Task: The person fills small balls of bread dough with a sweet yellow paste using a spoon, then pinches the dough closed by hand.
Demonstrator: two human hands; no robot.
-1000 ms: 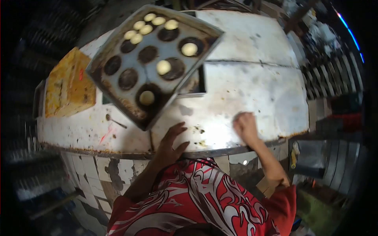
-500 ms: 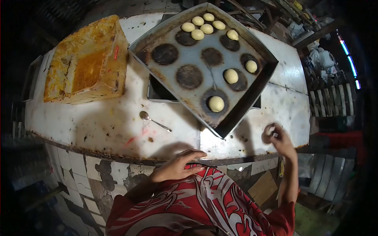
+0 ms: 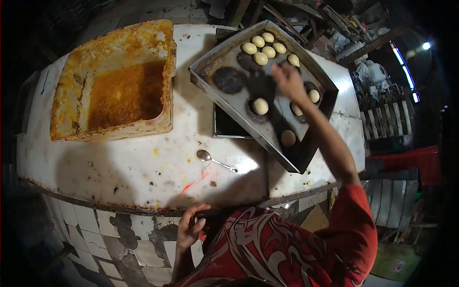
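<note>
White worktop (image 3: pixel 143 162): one tray (image 3: pixel 210 71), roughly nine dough balls (image 3: pixel 260 106), one spoon (image 3: pixel 215 160). Right hand (image 3: pixel 287 81) stretched over tray, grip unclear; left hand (image 3: pixel 191 227) loose at edge.

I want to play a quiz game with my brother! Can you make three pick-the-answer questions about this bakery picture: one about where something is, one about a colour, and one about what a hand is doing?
1. Where is the spoon?
A. In the tray
B. In the tub
C. On the white counter, near the tray

2. What colour is the big crusty tub?
A. Orange-yellow
B. Blue
C. Green

3. What is the left hand doing?
A. Holding the spoon
B. Holding nothing, by the counter's front edge
C. Reaching into the tub

Answers:
1 C, it lies on the bare counter in front of the tray.
2 A, its walls and inside look orange-yellow.
3 B, its fingers are spread and empty.
</note>
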